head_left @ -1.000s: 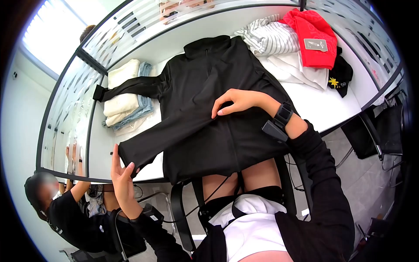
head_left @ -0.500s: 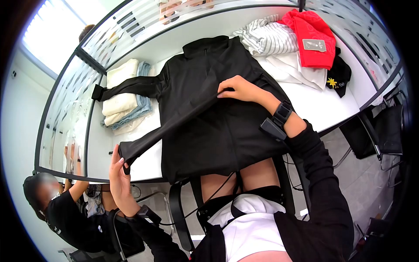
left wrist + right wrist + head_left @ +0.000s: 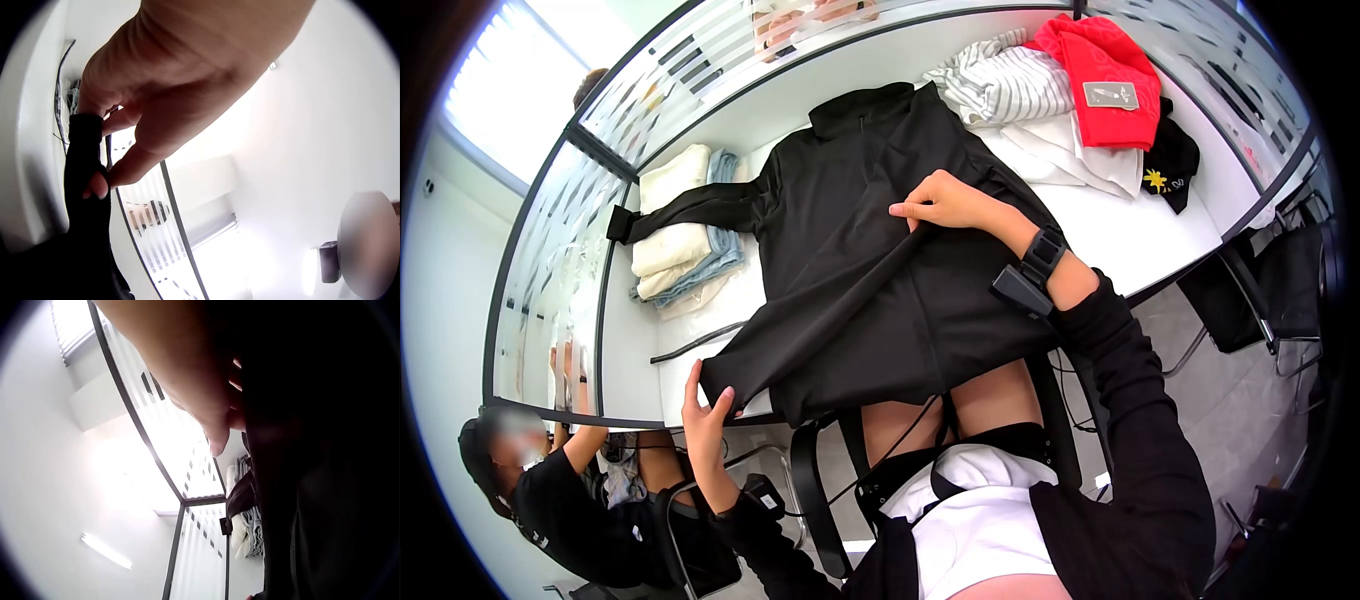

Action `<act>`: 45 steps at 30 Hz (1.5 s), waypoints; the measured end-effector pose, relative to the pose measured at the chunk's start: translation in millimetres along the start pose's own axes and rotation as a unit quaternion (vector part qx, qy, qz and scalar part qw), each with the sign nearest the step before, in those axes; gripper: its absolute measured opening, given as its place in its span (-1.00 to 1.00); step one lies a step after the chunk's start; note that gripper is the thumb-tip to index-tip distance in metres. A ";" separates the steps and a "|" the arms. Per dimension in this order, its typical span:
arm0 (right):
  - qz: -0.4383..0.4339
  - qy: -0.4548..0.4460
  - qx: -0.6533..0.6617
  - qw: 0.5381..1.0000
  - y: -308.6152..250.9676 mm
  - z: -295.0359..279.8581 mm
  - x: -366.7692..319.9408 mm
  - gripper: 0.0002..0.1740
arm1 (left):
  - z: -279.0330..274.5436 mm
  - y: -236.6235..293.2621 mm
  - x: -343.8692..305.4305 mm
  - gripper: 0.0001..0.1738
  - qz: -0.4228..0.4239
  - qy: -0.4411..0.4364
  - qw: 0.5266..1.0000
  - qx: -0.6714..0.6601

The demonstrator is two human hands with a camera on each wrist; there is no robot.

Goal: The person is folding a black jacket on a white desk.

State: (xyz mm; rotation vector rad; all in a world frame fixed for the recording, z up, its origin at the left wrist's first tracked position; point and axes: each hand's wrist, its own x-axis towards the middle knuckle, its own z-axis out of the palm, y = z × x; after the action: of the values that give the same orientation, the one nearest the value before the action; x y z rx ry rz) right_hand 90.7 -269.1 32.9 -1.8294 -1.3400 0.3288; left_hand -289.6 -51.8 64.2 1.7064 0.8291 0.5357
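Observation:
A black long-sleeved top (image 3: 850,290) with a collar and short front zip lies spread on the white table, its collar toward the back. One sleeve stretches left over folded clothes; the other is folded across the body toward the front left. At that sleeve's cuff, my left hand (image 3: 708,440) pinches the fabric between thumb and fingers; the left wrist view shows the hand (image 3: 169,81) on the black cloth (image 3: 87,206). My right hand (image 3: 955,205) pinches the same sleeve near the middle of the top. In the right wrist view, dark cloth (image 3: 312,487) hides part of the hand (image 3: 187,369).
Folded cream and blue clothes (image 3: 668,250) lie at the left. Back right are a striped garment (image 3: 1010,85), a red garment with a tag (image 3: 1105,60), white cloth (image 3: 1065,155) and a black cap (image 3: 1175,165). Clear partitions (image 3: 550,270) border the table. Another person (image 3: 580,510) sits at the left.
The sleeve, narrow and bunched half a second ago, is spread wider. My left hand has moved slightly right and toward the table's front edge with the cuff. A dark strip shows beside the sleeve.

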 end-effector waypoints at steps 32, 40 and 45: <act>0.139 -0.010 -0.204 0.969 11.8 -30.2 -11.1 -0.58 | 27.8 61.2 4.1 -0.47 0.139 0.053 0.988 0.045; 0.230 0.143 -0.213 0.939 29.3 -51.6 -15.4 -0.70 | 130.3 134.7 58.7 -0.47 0.168 -0.251 0.953 0.028; 0.247 0.307 -0.207 0.896 45.5 -71.3 -20.0 -0.79 | 180.4 109.6 98.1 -0.48 0.260 -0.284 0.882 0.270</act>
State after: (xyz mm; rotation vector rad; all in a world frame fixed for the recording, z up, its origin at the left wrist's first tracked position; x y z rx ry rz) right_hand 158.0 -323.8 38.9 -2.3534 -0.5128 -0.2960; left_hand -68.8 -108.6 111.2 2.4595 0.0684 0.1144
